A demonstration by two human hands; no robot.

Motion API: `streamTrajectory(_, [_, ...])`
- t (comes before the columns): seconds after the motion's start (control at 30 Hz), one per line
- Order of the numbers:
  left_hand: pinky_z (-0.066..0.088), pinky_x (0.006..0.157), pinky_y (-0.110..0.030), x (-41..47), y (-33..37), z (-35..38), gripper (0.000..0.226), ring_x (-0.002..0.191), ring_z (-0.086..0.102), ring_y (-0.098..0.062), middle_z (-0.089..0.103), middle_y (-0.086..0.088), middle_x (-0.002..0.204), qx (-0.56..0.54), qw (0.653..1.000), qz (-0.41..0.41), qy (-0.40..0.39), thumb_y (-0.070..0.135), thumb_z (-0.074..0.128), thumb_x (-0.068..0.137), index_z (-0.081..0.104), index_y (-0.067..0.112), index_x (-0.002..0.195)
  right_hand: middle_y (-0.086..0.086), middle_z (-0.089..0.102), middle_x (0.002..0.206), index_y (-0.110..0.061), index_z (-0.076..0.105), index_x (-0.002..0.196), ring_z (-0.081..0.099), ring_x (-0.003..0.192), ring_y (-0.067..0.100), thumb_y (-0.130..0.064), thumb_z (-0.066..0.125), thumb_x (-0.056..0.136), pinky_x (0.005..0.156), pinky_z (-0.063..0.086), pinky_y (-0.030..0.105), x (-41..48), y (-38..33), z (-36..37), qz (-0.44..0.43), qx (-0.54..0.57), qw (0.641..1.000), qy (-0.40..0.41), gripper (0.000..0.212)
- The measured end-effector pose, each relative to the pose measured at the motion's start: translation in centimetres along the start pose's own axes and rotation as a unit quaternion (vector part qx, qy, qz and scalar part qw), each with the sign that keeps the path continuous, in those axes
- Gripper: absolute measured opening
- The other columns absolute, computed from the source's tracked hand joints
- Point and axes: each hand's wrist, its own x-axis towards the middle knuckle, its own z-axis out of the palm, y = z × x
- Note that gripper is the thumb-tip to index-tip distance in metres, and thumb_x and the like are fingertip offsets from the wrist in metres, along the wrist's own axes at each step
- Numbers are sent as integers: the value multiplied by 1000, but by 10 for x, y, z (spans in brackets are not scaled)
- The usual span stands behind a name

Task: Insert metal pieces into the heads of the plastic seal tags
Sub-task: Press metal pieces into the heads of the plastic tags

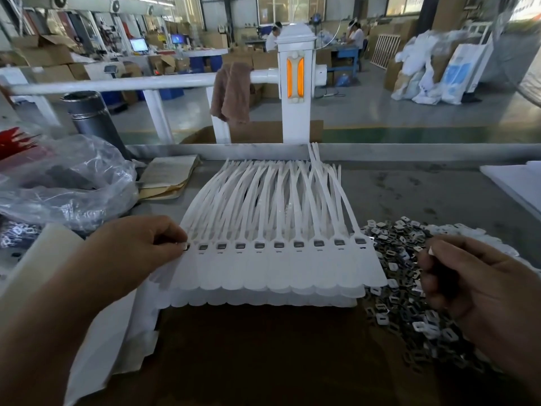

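A joined strip of white plastic seal tags point(272, 273) lies on the bench in front of me, tails fanning away from me. Several heads in the row point(278, 245) show a dark metal piece seated in them. My left hand point(137, 253) pinches the leftmost head, where a small metal piece point(186, 246) sits at my fingertips. A heap of loose metal pieces point(409, 291) lies to the right of the strip. Above that heap hovers my right hand point(474, 288), fingers curled; whether they hold a piece is hidden.
More white tag strips point(111, 341) are stacked under and left of the top one. A crumpled clear plastic bag point(67, 183) and a grey cylinder point(90, 118) stand at the left, a paper booklet point(168, 177) behind. A white railing point(117, 83) runs beyond the bench's far edge.
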Motion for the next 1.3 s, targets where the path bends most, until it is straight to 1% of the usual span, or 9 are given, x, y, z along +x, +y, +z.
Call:
streamTrajectory(0.2, [38, 61, -10, -2, 0, 0, 15, 74, 58, 9, 60, 30, 80, 1, 1000, -1, -7, 45, 65, 80, 55, 56, 83, 7, 67, 72, -16, 74, 79, 58, 50, 14, -30, 69, 71, 39, 42, 24, 1, -1, -1, -6, 4, 1000, 2, 17])
streamTrajectory(0.43, [46, 64, -14, -12, -13, 7, 35, 76, 60, 13, 59, 40, 90, -28, 999, -27, 32, 48, 65, 78, 45, 70, 97, 7, 67, 71, -17, 74, 79, 59, 49, 14, -26, 67, 74, 38, 42, 24, 1, -1, -2, -4, 4, 1000, 8, 12])
streamTrajectory(0.53, [39, 63, -10, -19, -9, 11, 27, 75, 58, 9, 56, 34, 80, -9, 998, -12, 61, 43, 62, 81, 51, 63, 95, 7, 67, 71, -17, 74, 78, 58, 50, 14, -26, 66, 75, 38, 42, 24, 1, -2, -1, -3, -1, 1000, 8, 12])
streamTrajectory(0.63, [34, 63, -11, -24, -1, 13, 21, 75, 53, 8, 47, 36, 82, 33, 995, 28, 87, 33, 66, 85, 64, 45, 102, 7, 67, 71, -18, 75, 77, 58, 50, 14, -26, 65, 75, 39, 43, 23, 0, -3, -1, -2, -4, 1000, 3, 13])
streamTrajectory(0.73, [31, 64, -12, -25, 1, 14, 20, 75, 48, 7, 44, 34, 82, 56, 993, 41, 98, 31, 66, 86, 68, 38, 105, 7, 67, 70, -18, 75, 75, 58, 49, 14, -26, 65, 74, 38, 42, 23, -2, -4, 0, -4, -4, 1000, 1, 13])
streamTrajectory(0.9, [44, 68, -27, -23, 1, 13, 20, 81, 56, -7, 65, 12, 94, 107, 989, 58, 86, 32, 61, 91, 70, 34, 108, 7, 66, 71, -17, 74, 76, 58, 49, 14, -24, 65, 76, 38, 42, 23, -2, -4, 0, 3, 1, 1000, -2, 12])
streamTrajectory(1.07, [49, 71, -32, -23, 3, 14, 22, 83, 58, -10, 66, 9, 100, 140, 987, 51, 66, 33, 63, 88, 68, 36, 110, 7, 66, 71, -17, 74, 76, 58, 50, 14, -26, 67, 74, 38, 42, 24, -1, -4, -1, 6, 2, 1000, 0, 11])
streamTrajectory(1.17, [45, 70, -28, -21, 1, 15, 23, 82, 54, -7, 65, 9, 102, 130, 988, 50, 60, 31, 63, 89, 68, 36, 110, 7, 67, 72, -17, 74, 77, 58, 50, 14, -26, 67, 74, 39, 42, 24, -1, -4, -1, 7, 5, 1000, -1, 12])
streamTrajectory(1.3, [35, 69, -18, -20, 1, 16, 23, 86, 49, 0, 55, 20, 101, 116, 991, 35, 55, 34, 53, 92, 63, 41, 112, 7, 66, 71, -16, 74, 76, 57, 49, 14, -25, 66, 75, 38, 42, 24, -1, -4, 0, 8, 7, 1000, 0, 12])
